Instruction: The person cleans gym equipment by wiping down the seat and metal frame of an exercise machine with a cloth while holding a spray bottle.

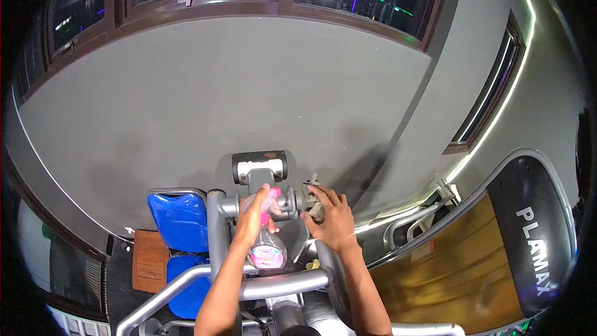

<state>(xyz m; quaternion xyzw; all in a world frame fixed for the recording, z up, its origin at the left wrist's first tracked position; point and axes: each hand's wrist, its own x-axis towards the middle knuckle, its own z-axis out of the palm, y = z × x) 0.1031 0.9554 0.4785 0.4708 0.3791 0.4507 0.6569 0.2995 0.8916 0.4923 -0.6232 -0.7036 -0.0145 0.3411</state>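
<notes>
My left hand (250, 219) is closed around the neck of a spray bottle (268, 255) with a pink trigger head and a pink label on its clear body. The bottle stands roughly upright over the machine's silver tubing. To its right, my right hand (333, 221) curls its fingers over a crumpled greyish cloth (316, 206), partly hidden by the hand. The cloth lies against the right end of a short silver crossbar with round collars (289, 202). Both hands are at the upper part of a grey gym machine frame (217, 230).
Behind the machine rises a grey wall (249, 87) with brown-framed windows. A blue padded chair (179, 224) and a wooden box (149, 261) stand at left. A large panel marked PLAMAX (535, 249) is at right. A thick silver handlebar (286, 285) crosses in front.
</notes>
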